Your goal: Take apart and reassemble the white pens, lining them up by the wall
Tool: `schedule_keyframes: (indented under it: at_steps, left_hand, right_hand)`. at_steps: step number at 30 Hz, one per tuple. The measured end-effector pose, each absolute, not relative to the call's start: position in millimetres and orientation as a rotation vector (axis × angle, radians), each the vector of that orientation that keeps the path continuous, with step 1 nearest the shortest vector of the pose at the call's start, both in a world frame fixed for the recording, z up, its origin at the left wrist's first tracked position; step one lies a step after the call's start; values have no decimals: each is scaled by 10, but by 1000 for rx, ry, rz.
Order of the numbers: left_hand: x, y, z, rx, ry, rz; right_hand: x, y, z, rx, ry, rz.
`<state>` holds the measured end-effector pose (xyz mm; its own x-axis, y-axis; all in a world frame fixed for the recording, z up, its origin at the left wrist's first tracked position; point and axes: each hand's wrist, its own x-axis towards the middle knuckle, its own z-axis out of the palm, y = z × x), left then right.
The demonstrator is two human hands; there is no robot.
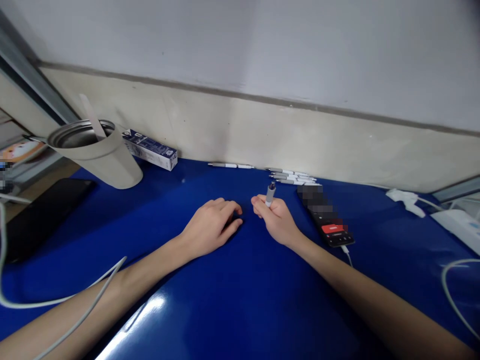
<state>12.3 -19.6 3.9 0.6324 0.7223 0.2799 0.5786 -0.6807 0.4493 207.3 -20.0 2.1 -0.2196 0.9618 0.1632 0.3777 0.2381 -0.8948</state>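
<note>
Over at the far left, a flat black device [45,220] is being shown on a glossy blue tabletop [232,310], while a white cable [37,302] is being trailed across the left forearm [93,305]. Farther along, a beige tumbler [97,160] with a steel inner wall is being stood near the back of the table, a pale flat stick [92,116] being propped inside it, and a blue-and-white carton [150,150] is being rested on its side just beside it, against a beige wall [232,130]. At centre, the left hand [212,227] is being rested on the blue surface, its fingers [234,207] loosely curled and nothing being held. Just to the right, a short grey-and-white pen [270,194] is being gripped upright in the right hand [275,220], pinched narrowly between thumb and fingers. Behind it, a single white pen [230,165] and a small bunch of white pens [292,176] are being laid along the back edge of the table. Further right, a smartphone [328,217] with a partly blurred screen is being charged by a thin white lead, and a white plug [407,197] and a white power strip [455,225] are being kept at the far right edge.
</note>
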Motion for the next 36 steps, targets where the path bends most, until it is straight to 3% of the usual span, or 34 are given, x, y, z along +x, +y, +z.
schedule_keyframes:
  at_steps: [12,31,34,36]
  left_hand:
    - [67,-228,99,2131,1143,1010]
    - [95,-177,-20,2560,1041,1055]
    - [116,-178,-44,2459,1141,1097]
    - [120,-170,-67,2359,1210,1135]
  right_hand:
    - [1975,-318,6,-1349,-2235,216]
    - [2016,-319,130,-1429,-2382,373]
    - [2090,-254,253,-1450,-2441,255]
    - [2193,-163,343,-1467,-2499,3]
